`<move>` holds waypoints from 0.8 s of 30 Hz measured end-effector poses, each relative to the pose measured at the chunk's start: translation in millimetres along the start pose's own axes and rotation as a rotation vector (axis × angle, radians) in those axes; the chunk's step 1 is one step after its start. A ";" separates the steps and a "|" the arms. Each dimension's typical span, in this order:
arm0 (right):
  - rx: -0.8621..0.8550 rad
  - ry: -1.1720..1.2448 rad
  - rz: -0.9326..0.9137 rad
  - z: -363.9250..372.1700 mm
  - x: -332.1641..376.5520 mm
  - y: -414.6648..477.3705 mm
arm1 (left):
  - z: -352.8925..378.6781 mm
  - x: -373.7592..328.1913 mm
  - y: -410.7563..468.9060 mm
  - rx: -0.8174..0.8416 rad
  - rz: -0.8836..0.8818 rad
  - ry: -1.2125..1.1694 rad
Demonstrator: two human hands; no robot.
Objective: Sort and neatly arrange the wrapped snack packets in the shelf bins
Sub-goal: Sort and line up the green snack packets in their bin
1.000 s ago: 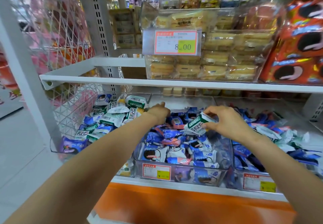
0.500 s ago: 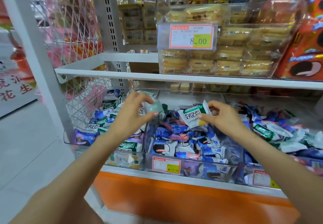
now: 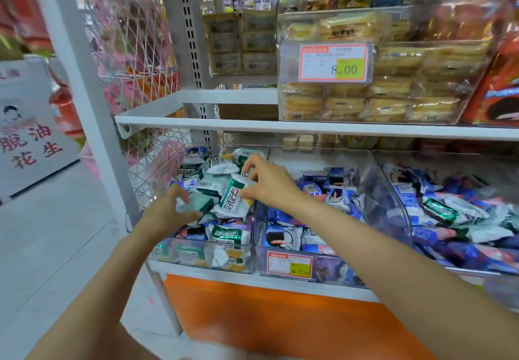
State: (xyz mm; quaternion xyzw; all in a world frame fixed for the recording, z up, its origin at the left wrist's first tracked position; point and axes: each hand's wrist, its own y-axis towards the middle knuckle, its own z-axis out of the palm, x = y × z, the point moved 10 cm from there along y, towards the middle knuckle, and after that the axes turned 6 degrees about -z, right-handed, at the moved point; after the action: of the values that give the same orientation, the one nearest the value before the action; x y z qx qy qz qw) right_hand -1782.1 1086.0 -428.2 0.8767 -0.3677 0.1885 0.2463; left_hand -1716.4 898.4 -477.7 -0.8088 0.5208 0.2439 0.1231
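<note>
White shop shelving carries three clear bins on its lower shelf [image 3: 280, 281]. Over the left bin [image 3: 202, 258], the right hand [image 3: 269, 183] pinches a green-and-white packet [image 3: 234, 197], and the left hand [image 3: 168, 211] closes its grip on a paler green packet [image 3: 196, 202]. Judging by this, the step is dropping green packets among their like. Next, both should be laid flat there, then more strays picked from the blue-filled middle bin [image 3: 331, 270] and the mixed right bin [image 3: 477, 272].

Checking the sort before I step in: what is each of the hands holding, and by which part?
Right hand pinches a green-and-white packet by its upper right edge. Left hand grips a pale green packet at its left end.
</note>
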 end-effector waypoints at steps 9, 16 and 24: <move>0.022 -0.313 -0.162 18.5 8.7 -0.5 | -3.5 -5.5 -4.4 0.104 0.183 -0.038; -0.015 -0.342 -0.131 15.0 3.9 -2.3 | -7.2 -22.0 -3.3 -0.135 0.208 0.051; -0.056 -0.281 -0.142 -16.7 -17.1 -23.7 | -7.2 -27.1 -8.3 -0.095 0.216 0.136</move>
State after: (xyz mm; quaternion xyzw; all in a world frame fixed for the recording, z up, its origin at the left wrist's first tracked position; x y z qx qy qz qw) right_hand -1778.4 1119.3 -430.3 0.9111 -0.3406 0.0358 0.2295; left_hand -1716.2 919.8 -457.9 -0.7676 0.6000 0.2245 0.0221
